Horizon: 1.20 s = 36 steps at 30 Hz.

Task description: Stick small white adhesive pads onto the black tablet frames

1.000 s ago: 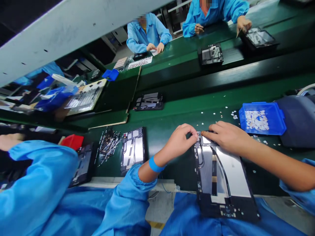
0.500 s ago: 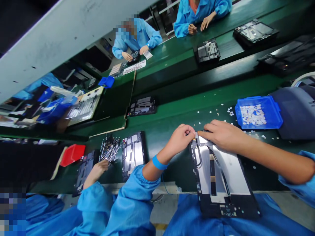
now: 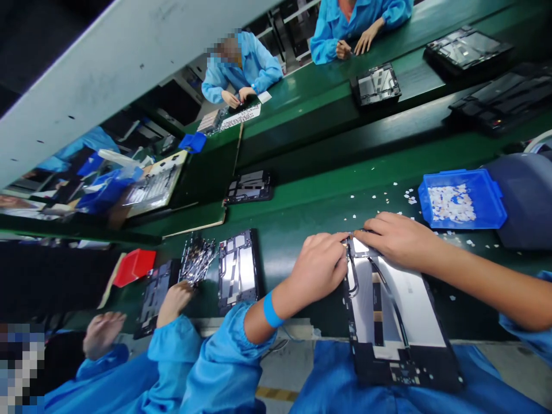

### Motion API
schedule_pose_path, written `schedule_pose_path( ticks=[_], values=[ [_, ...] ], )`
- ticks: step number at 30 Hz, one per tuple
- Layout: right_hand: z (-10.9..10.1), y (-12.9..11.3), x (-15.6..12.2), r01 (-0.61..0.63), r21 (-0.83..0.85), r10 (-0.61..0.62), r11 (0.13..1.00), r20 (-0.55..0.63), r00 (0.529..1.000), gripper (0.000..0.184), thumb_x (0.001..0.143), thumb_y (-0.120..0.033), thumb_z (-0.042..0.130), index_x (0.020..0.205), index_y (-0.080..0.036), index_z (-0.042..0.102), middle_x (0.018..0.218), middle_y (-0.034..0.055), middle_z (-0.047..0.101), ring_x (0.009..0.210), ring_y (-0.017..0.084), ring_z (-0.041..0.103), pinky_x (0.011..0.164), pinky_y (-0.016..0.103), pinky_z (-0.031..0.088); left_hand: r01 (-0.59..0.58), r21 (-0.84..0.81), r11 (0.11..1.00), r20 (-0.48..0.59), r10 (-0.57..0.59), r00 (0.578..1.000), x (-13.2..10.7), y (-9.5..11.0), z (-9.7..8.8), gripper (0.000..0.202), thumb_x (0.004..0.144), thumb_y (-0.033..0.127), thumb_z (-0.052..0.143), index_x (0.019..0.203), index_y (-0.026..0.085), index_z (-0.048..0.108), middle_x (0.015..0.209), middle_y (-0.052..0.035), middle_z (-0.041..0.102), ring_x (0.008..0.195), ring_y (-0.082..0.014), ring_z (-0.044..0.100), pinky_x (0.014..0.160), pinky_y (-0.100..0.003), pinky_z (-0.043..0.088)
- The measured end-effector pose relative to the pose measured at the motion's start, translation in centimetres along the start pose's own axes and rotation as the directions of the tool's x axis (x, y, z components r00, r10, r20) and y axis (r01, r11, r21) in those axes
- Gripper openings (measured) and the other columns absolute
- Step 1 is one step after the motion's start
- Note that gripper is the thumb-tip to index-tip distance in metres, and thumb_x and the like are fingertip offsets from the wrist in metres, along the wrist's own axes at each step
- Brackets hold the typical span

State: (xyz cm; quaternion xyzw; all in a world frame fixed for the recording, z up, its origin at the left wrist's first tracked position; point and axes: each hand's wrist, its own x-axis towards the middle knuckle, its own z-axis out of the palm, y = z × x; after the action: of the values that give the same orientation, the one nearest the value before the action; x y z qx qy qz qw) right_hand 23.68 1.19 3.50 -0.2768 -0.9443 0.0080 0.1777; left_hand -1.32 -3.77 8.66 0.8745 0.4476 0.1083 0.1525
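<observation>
An opened tablet (image 3: 416, 305) with white panels, black cables and a dark frame lies tilted toward me, its near end over my lap. At its far left corner, my left hand (image 3: 321, 264) is closed, the index fingertip on the corner and the other fingers folded beside the edge. My right hand (image 3: 397, 240) grips the far edge, its thumb resting on the tablet close to the left fingertip. The fingertips meet near a small white patch (image 3: 359, 245). Anything tiny beneath them is hidden.
A blue bin (image 3: 495, 215) of small white pieces stands right, with scraps scattered nearby. Leftward are another opened tablet (image 3: 237, 270), a pile of thin metallic parts (image 3: 198, 260), a red bin (image 3: 135, 267) and a co-worker's hand (image 3: 175, 302). Across the bench, two people work.
My left hand has turned from a fingertip pinch to its back facing up, index stretched onto the corner. My right hand stays at the far edge. A neighbour's other hand has appeared at lower left.
</observation>
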Motion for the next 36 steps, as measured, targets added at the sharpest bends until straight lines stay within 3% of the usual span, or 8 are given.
schedule_pose_path(
  ticks=[6,12,16,18,22,36],
  values=[
    [-0.1,-0.1,0.0,0.010,-0.038,-0.009,0.999,0.038,0.999,0.039,0.099,-0.011,0.052,0.136,-0.016,0.067,0.103,0.0118,0.065,0.089,0.024,0.049,0.075,0.035,0.037,0.012,0.000,1.000,0.004,-0.012,1.000,0.4,0.2,-0.3,0.012,0.095,0.014,0.054,0.088,0.022,0.060,0.134,-0.0091,0.072,0.115,-0.0280,0.066,0.095,-0.047,0.048],
    [-0.5,-0.1,0.4,0.022,-0.062,-0.018,0.998,0.062,0.998,0.038,0.097,-0.010,0.055,0.132,-0.017,0.067,0.098,0.0102,0.063,0.086,0.023,0.047,0.070,0.033,0.032,0.098,-0.227,0.969,0.044,-0.091,0.995,0.9,-0.4,-1.3,0.013,0.090,0.011,0.057,0.084,0.023,0.057,0.123,-0.0057,0.076,0.120,-0.0272,0.066,0.099,-0.046,0.046],
    [-0.5,0.4,0.6,0.033,-0.044,-0.029,0.998,0.080,0.996,0.038,0.095,-0.009,0.056,0.130,-0.019,0.068,0.097,0.0096,0.063,0.085,0.022,0.046,0.068,0.033,0.030,0.241,-0.573,0.783,0.113,-0.216,0.970,2.2,-1.5,-1.6,0.012,0.093,0.016,0.057,0.082,0.021,0.058,0.117,-0.0062,0.076,0.113,-0.0232,0.069,0.096,-0.039,0.050],
    [-0.5,0.6,0.6,0.033,-0.043,-0.029,0.999,0.088,0.996,0.039,0.095,-0.009,0.056,0.131,-0.020,0.068,0.096,0.0092,0.062,0.085,0.022,0.045,0.067,0.033,0.030,0.293,-0.641,0.710,0.129,-0.277,0.952,2.9,-2.0,-1.2,0.011,0.093,0.020,0.060,0.082,0.020,0.062,0.106,-0.0061,0.075,0.100,-0.0209,0.069,0.088,-0.035,0.052],
    [-0.5,0.6,0.5,0.034,-0.051,-0.030,0.998,0.080,0.996,0.041,0.095,-0.009,0.055,0.132,-0.020,0.067,0.101,0.0106,0.064,0.086,0.022,0.046,0.067,0.033,0.030,0.319,-0.560,0.765,0.098,-0.321,0.942,3.7,-2.4,0.3,0.009,0.090,0.024,0.066,0.083,0.020,0.069,0.086,-0.0021,0.065,0.086,-0.0189,0.061,0.077,-0.031,0.047],
    [-0.4,0.6,0.5,0.048,-0.066,-0.043,0.997,0.070,0.997,0.045,0.092,-0.007,0.058,0.134,-0.020,0.067,0.098,0.0100,0.063,0.087,0.023,0.047,0.067,0.033,0.030,0.352,-0.534,0.769,0.057,-0.383,0.922,4.4,-2.5,2.0,0.011,0.089,0.014,0.061,0.081,0.019,0.066,0.083,-0.0012,0.060,0.083,-0.0177,0.056,0.075,-0.030,0.045]
  ],
)
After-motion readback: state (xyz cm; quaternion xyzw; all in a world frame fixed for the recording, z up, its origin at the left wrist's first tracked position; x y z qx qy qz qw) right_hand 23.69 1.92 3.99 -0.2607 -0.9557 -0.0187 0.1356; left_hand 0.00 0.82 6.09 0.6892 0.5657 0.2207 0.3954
